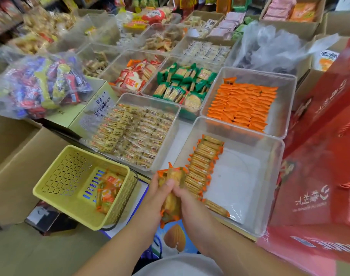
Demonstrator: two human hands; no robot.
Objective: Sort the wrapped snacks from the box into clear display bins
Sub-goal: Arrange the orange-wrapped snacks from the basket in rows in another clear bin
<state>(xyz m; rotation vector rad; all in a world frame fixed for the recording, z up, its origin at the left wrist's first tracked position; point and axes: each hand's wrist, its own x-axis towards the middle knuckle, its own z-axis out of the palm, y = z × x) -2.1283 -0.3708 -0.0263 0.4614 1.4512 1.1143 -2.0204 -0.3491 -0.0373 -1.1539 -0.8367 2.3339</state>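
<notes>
two hands [171, 193] gripping wrapped crackers [171, 204] (orange-edged), beside clear bin [269, 196]

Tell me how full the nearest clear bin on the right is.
Partly full. The bin holds one row of cracker packs along its left wall; the rest of its floor is bare.

I'm in a snack shop, bulk/loose section: rows of clear bins [245, 176] w/ wrapped snacks [241, 104] sorted by kind, open cardboard cartons [21, 166] of stock around, red gift bags [319, 156] stacked on my right.
</notes>
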